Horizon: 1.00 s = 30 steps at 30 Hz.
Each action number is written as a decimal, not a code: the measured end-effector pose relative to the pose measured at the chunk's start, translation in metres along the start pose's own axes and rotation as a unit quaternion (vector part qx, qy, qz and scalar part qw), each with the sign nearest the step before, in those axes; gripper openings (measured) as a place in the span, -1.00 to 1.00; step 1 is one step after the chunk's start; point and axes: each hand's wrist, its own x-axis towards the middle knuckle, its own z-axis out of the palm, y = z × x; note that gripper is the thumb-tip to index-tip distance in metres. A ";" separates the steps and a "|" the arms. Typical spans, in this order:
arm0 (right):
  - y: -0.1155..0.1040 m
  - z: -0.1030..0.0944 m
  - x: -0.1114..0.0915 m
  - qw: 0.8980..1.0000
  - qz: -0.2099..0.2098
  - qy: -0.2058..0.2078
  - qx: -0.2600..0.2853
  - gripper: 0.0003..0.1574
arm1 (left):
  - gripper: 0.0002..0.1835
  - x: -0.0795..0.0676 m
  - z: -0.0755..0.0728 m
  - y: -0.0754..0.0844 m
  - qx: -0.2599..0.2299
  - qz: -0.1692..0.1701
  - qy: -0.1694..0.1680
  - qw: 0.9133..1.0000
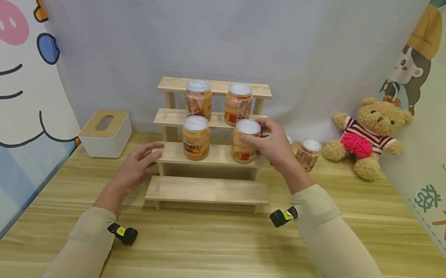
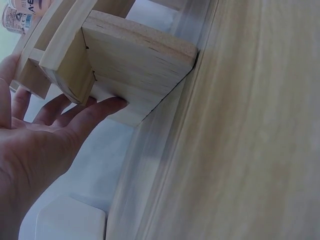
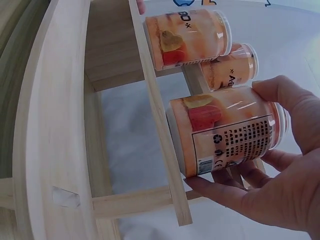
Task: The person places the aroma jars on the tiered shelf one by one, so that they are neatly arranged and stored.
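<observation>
"One jar (image 1: pixel 241 152) is being held, I see."

"Yes, the right hand (image 1: pixel 278 146) has it, thumb and fingers curved round its sides, the grip no wider than the jar. It's upright at the second shelf from the bottom of the wooden rack (image 1: pixel 208 192)."

"And its neighbours?"

"Taking that jar as the clock's centre: front left jar (image 1: pixel 195 142) at nine, back left jar (image 1: pixel 198 102) at ten, back right jar (image 1: pixel 237 107) near twelve."

"The left hand (image 1: pixel 134 170)?"

"Grip loose, holding nothing, fingers touching the rack's end between eight and nine o'clock."

"Farther off?"

"On the surface (image 1: pixel 192 256), another jar (image 1: pixel 307 156) at three, the teddy bear (image 1: pixel 376 125) beyond it between two and three, and a white tissue box (image 1: pixel 108 143) at nine."
</observation>
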 end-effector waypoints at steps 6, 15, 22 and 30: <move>-0.001 0.001 0.000 1.000 -0.005 0.005 -0.005 -0.19 | -0.59 0.001 0.000 0.000 0.001 0.002 0.003 1.000; -0.001 0.000 0.000 1.000 -0.018 0.004 -0.011 -0.22 | -0.64 0.001 0.000 0.001 0.005 0.002 0.012 1.000; 0.001 -0.006 -0.006 1.000 0.008 0.012 0.008 -0.14 | -0.60 0.001 0.000 -0.002 0.003 -0.003 0.009 1.000; 0.005 -0.031 -0.014 0.998 0.022 0.027 0.047 -0.12 | -0.57 0.001 0.001 0.000 -0.005 -0.003 0.009 1.000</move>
